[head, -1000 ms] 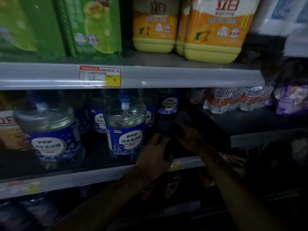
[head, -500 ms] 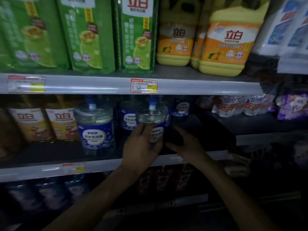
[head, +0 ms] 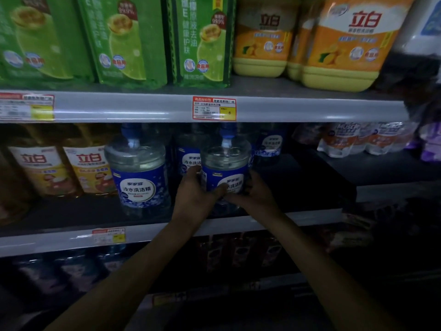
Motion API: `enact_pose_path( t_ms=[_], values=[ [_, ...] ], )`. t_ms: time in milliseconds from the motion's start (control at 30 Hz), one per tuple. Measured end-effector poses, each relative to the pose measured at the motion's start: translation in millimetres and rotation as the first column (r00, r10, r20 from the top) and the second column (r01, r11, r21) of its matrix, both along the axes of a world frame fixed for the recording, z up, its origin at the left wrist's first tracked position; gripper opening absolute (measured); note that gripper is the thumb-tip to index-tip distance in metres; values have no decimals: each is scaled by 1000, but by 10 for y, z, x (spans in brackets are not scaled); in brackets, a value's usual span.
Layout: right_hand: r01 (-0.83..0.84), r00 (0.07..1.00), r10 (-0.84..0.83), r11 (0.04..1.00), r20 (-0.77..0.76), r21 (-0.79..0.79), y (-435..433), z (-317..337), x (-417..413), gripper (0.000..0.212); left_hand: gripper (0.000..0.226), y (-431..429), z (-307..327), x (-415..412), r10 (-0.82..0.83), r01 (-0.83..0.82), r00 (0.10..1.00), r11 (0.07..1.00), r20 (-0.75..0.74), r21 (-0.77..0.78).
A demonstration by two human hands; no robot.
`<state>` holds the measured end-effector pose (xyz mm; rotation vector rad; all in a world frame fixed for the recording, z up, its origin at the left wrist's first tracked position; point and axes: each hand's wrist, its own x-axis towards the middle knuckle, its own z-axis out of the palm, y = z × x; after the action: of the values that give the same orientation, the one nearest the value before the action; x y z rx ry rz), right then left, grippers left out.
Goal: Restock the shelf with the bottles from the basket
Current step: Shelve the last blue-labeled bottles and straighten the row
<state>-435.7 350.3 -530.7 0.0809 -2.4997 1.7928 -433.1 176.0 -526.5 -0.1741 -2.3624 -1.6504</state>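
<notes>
A clear bottle with a blue label and blue cap [head: 225, 163] stands near the front of the dark middle shelf [head: 71, 211]. My left hand [head: 196, 192] grips its left side, thumb across the label. My right hand [head: 254, 192] holds its right side and lower front. A matching bottle [head: 137, 170] stands to the left, and several more [head: 270, 142] stand behind. The basket is out of view.
Yellow-labelled bottles [head: 69, 170] stand at the left of the same shelf, white pouches [head: 355, 139] at the right. Green refill packs [head: 128, 41] and orange jugs [head: 343, 44] fill the shelf above. A price tag [head: 214, 108] hangs on its grey rail.
My right hand has closed in from the shelf floor onto the bottle's right side, and my left thumb has wrapped across the label. The camera has tilted up and moved closer.
</notes>
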Motion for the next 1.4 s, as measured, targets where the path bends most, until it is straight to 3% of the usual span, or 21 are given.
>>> enact_pose_path(
  t_ms=[167, 400, 667, 967, 1233, 1400],
  values=[
    [-23, 1000, 23, 1000, -16, -16, -18, -56, -157, 103, 80, 8, 5, -140, -57, 57, 998, 998, 5, 15],
    [20, 998, -20, 1000, -54, 2, 64, -13, -174, 116, 76, 93, 15, -132, -101, 104, 994, 990, -40, 95],
    [223, 953, -235, 971, -190, -81, 454, -89, 96, 107, 81, 637, -27, -37, -165, 172, 969, 985, -186, 18],
    [333, 911, -308, 942, -275, 45, 1011, -7, 225, 108, 81, 1224, -88, -38, -197, 217, 959, 973, -202, 81],
    [370, 907, -368, 929, -206, -30, 1220, -50, 124, 95, 71, 1490, -51, -176, -210, 229, 968, 962, -136, 150],
    [366, 915, -365, 930, -174, -27, 1212, -30, 21, 102, 70, 1553, -40, -232, -164, 183, 980, 966, -115, 183]
  ],
)
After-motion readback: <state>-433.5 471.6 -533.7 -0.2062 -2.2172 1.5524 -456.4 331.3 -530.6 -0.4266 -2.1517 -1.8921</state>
